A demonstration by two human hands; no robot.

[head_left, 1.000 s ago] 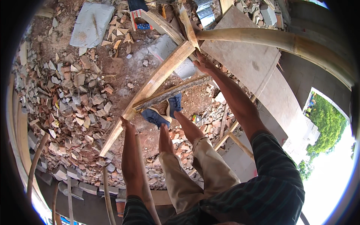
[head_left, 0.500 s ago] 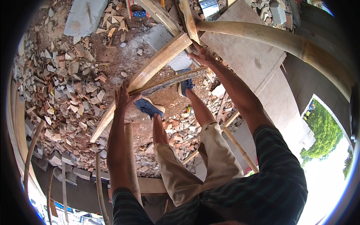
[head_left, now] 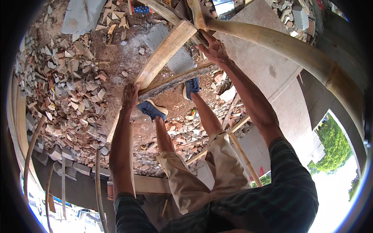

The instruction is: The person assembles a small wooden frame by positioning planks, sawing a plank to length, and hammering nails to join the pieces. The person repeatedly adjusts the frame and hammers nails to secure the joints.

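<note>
The left hand (head_left: 130, 95) is closed on the plank (head_left: 163, 55), which slants from near left up to some timbers (head_left: 196, 14) meeting at the far side. The right hand (head_left: 216, 51) has bent fingers at that meeting point; whether it grips anything, I cannot tell. A board (head_left: 178, 80) runs between the hands, just past the shoes (head_left: 152, 110). Reddish dirt (head_left: 116, 69) lies below, rubble (head_left: 77, 79) covering the left. On the right, a thick pole (head_left: 272, 38) crosses a grey sheet (head_left: 268, 77); trees (head_left: 334, 145) show outside.

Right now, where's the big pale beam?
In the head view, the pale beam slants mainly left of centre, crossing behind the left hand, top end near the right hand.
</note>
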